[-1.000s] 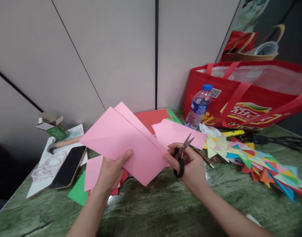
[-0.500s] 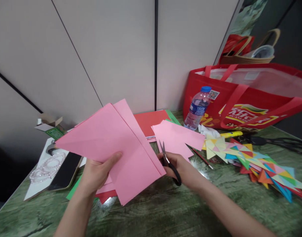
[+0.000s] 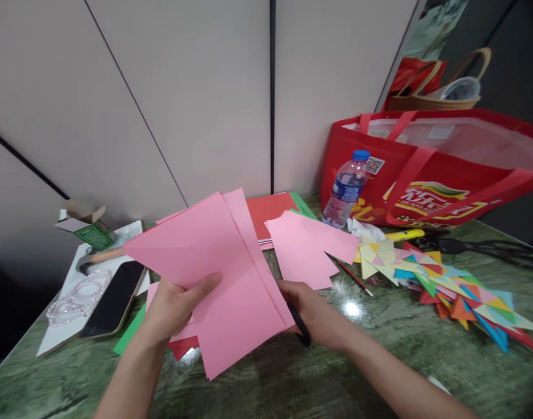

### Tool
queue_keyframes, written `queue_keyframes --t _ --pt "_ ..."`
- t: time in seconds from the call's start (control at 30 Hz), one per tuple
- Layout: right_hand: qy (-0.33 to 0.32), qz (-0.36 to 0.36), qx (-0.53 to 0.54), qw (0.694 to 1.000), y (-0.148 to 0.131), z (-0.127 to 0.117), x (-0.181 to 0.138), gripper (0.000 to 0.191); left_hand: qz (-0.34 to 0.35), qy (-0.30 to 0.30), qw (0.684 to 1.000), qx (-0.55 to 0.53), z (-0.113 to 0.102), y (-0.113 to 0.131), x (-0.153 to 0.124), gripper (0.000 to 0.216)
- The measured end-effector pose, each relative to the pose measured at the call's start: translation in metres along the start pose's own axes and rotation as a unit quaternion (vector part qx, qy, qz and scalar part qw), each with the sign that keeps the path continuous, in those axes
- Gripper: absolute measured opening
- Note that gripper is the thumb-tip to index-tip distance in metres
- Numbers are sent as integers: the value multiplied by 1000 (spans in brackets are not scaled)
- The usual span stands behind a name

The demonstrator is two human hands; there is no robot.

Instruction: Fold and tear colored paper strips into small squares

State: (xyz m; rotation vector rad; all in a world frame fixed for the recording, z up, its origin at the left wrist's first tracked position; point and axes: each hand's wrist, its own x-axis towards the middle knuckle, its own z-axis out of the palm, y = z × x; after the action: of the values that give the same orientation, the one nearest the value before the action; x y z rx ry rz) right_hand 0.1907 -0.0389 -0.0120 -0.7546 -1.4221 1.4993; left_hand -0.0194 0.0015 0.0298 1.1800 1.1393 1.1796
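R hand (image 3: pixel 314 315) w/ scissors (image 3: pixel 302 329), blades now hidden, by pink sheets (image 3: pixel 237 309)

Bare left hand (image 3: pixel 174 304), bare right hand (image 3: pixel 316 314), bare forearms (image 3: pixel 386 366).

Left hand (image 3: pixel 170 308): fingers hidden behind the pink sheets (image 3: pixel 218 273).
Right hand (image 3: pixel 316 317): fingertips partly covered by the sheets' edge.
Scissors (image 3: pixel 302 329): blades out of sight behind paper and hand; only part of a black handle loop shows.
Wooden-handled tool (image 3: pixel 107 255): handle end covered by the pink sheets.
Green sheet (image 3: pixel 129 333): largely covered by other paper and the left forearm (image 3: pixel 133 366).
Bottle (image 3: pixel 345 191): small label print too tiny to read.
Red tote bag (image 3: pixel 366 189): right side cut off by the picture's edge.
Wicker basket (image 3: pixel 439 103): base hidden behind the bag.
White object (image 3: pixel 440 384): partly blocked by the right forearm (image 3: pixel 388 364); identity unclear.
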Motion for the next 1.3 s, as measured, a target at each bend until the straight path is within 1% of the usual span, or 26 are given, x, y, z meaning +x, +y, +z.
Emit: queue_keyframes --t 0.17,0.33,0.47,0.63,0.83,1.0,1.2,1.27,1.3 --pt "-6 14 13 1000 1 1 0 21 -12 -4 1000 1 1 0 0 32" --pt "0 38 2 999 4 1 0 17 -26 -16 1000 -6 3 1 -1 29" --pt "18 68 -5 998 3 2 0 20 -20 -17 1000 -10 4 1 0 29" --pt "29 89 30 995 2 4 1 25 -6 -18 1000 -5 4 -1 2 31" --pt "34 133 64 989 6 4 2 16 -28 -38 999 -12 3 0 2 34" --pt "45 162 72 983 -1 7 3 13 -27 -37 999 -13 2 0 1 35" --pt "57 165 65 983 -5 9 3 6 -18 -26 999 -17 3 1 1 38" --pt "65 152 44 985 -2 7 3 4 -19 -28 999 -25 2 0 1 37" --pt "79 139 30 987 0 5 3 6 -19 -30 999 -29 2 -1 2 37"
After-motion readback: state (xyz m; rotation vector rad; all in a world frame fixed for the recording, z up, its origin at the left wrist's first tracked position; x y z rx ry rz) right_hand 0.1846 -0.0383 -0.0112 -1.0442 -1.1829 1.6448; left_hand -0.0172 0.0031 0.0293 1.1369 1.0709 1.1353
